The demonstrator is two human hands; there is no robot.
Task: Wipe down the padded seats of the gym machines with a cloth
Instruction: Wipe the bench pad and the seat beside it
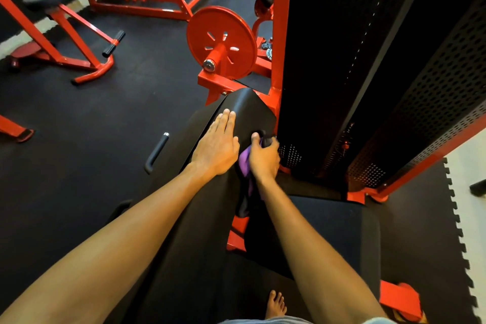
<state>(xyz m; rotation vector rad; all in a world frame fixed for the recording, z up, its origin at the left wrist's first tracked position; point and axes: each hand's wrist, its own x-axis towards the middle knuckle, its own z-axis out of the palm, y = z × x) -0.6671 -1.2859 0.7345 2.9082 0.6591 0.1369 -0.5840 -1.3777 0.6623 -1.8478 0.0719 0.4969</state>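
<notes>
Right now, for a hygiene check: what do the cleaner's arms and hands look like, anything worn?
The left arm and right arm are bare, no sleeves showing. The left hand and right hand wear no gloves; no watch, bracelet or ring is visible.

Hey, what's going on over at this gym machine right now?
A person is leaning over a red gym machine, wiping its black pad. The left hand rests flat on the pad with straight fingers. The right hand grips a bunched purple cloth at the pad's right edge, beside the perforated black weight-stack cover.
</notes>
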